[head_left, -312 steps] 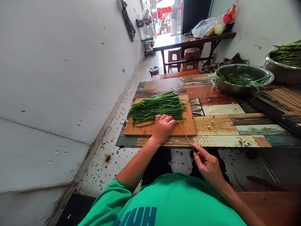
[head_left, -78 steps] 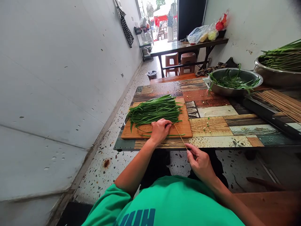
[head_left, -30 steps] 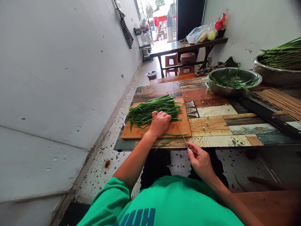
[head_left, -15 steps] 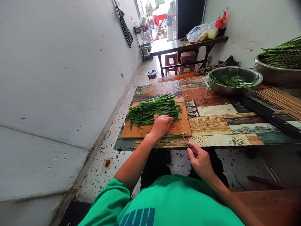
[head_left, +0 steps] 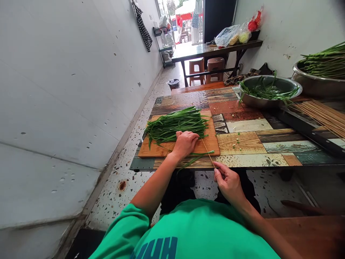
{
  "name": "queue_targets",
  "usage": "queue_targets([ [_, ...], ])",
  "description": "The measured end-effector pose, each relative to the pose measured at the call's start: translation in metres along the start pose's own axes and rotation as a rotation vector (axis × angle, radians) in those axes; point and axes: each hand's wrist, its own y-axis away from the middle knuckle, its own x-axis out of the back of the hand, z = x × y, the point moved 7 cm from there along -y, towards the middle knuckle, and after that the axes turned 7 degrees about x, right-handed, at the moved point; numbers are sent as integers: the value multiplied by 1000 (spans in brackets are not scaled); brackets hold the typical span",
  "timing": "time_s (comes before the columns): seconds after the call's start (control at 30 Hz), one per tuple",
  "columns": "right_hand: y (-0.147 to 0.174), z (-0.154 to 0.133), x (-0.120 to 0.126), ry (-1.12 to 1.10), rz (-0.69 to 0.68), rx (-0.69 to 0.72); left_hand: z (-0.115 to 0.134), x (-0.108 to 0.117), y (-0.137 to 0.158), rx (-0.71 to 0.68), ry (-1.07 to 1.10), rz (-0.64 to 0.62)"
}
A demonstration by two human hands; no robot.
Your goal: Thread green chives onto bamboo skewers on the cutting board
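Observation:
A heap of garlic chives [head_left: 178,124] lies across a wooden cutting board [head_left: 215,140] near the table's left end. At the heap's near right edge, my left hand [head_left: 185,144] is closed with its fingers pressed together on the chives. My right hand [head_left: 228,181], just past the table's front edge, pinches the lower end of a thin bamboo skewer [head_left: 207,152]. The skewer slants up to my left fingertips, where its far end meets the chives. Below my left hand, a few loose chive leaves [head_left: 198,157] hang over the board's front edge.
A metal bowl of chives [head_left: 269,104] stands on the patterned table [head_left: 242,144], beside a knife [head_left: 309,131] and a bundle of skewers [head_left: 323,115]. Behind is a larger bowl [head_left: 318,84] of skewered green stalks. Farther off are another table [head_left: 194,54], stools and a bin.
Both hands keep nearly the same places on the chives and skewer. Only the camera view has shifted slightly.

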Motion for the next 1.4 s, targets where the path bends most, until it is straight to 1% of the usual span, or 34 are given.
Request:
queue_targets([
  [0.2, 0, -2, 1, 9, 20, 13, 2, 2, 3, -14, 26, 14],
  [0.37, -2, -6, -1, -32, 17, -20, 7, 5, 5, -53, 53, 2],
  [0.43, -5, -8, -2, -66, 18, -35, 12, 5, 8, -94, 69, -27],
  [0.53, -12, -10, -5, -114, 24, -56, 24, 5, 14, -212, 99, -108],
  [0.6, -15, -9, -6, -133, 22, -61, 27, 7, 17, -265, 114, -118],
  [0.63, -16, -9, -6, -134, 22, -60, 25, 10, 17, -252, 113, -87],
  [0.67, -16, -9, -6, -130, 24, -57, 19, 14, 15, -208, 99, -33],
  [0.73, -15, -7, -5, -120, 29, -52, 4, 21, 9, -82, 39, 81],
  [0.8, -11, -6, -5, -123, 28, -53, -7, 22, 3, -2, -33, 123],
  [0.9, -6, -4, -6, -135, 16, -52, -12, 16, -5, 7, -97, 76],
  [1.1, -4, -3, -3, -84, 30, -38, -2, 7, -18, 3, -135, -11],
  [1.23, -4, -2, -3, -92, 39, -44, 0, 3, -25, 44, -139, -46],
  [1.3, -4, -1, -3, -120, 37, -53, 0, 2, -27, 48, -127, -55],
  [1.4, -3, 0, -3, -142, 30, -67, -1, 7, -25, 44, -68, -12],
])
